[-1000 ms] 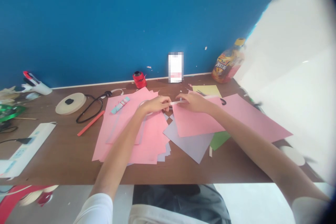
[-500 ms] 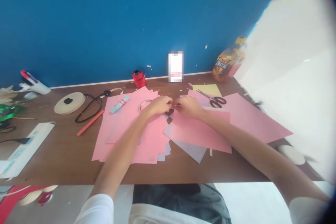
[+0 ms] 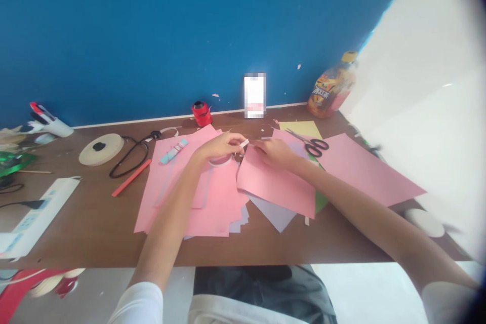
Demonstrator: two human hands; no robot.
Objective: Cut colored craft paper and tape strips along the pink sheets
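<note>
My left hand [image 3: 227,146] pinches a small white strip [image 3: 245,143], which could be tape or paper. Just below its fingers lies a ring-shaped roll [image 3: 221,162], partly covered by the hand. My right hand [image 3: 275,152] is closed at the upper edge of a pink paper sheet [image 3: 281,185], its fingertips close to the strip. That sheet is slightly lifted and bent at its left edge. Beneath it show a lavender sheet [image 3: 273,212] and a bit of green paper [image 3: 321,202]. Left of it is a stack of pink sheets [image 3: 216,207].
Scissors [image 3: 313,147] lie beyond my right forearm, near a yellow sheet [image 3: 304,126]. A glue stick [image 3: 173,151] rests on the stack. Along the wall stand a red thread spool [image 3: 201,114] and a bottle [image 3: 330,88]. A power strip [image 3: 38,217] lies at left.
My hands have drawn slightly apart, and the white strip now shows in my left fingers. The pink sheet under my right hand has shifted left and turned, uncovering green paper.
</note>
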